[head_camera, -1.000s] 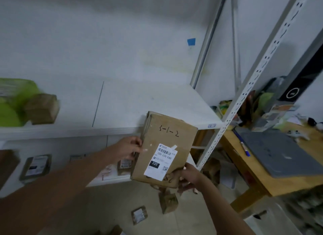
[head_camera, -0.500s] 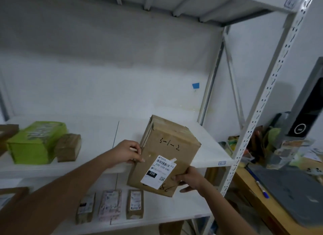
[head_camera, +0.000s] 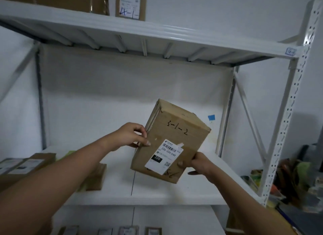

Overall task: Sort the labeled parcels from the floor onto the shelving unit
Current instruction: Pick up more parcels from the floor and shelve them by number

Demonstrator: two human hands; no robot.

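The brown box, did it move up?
Yes. The brown box rose: a second ago its bottom hung below the white shelf's front edge; now it is wholly above that edge, beside the blue tape.

top shelf [head_camera: 157, 33] — cardboard boxes [head_camera: 130, 3] | middle shelf [head_camera: 166, 194] — brown parcels [head_camera: 95, 177] at left | lower shelf [head_camera: 174, 220]: row of small parcels [head_camera: 128, 230]

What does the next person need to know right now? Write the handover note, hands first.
Left hand: grips the left edge of the cardboard parcel, thumb on its front.
Right hand: grips its lower right corner.
Parcel: held tilted in the air over the middle shelf, not set down. Its handwriting reads roughly 3-1-2, and the printed label faces the camera.
Done: other parcels lie at the middle shelf's left, with more on the top shelf.
Left: set this parcel down in its slot. The floor is out of view, so any remaining parcels cannot be counted.
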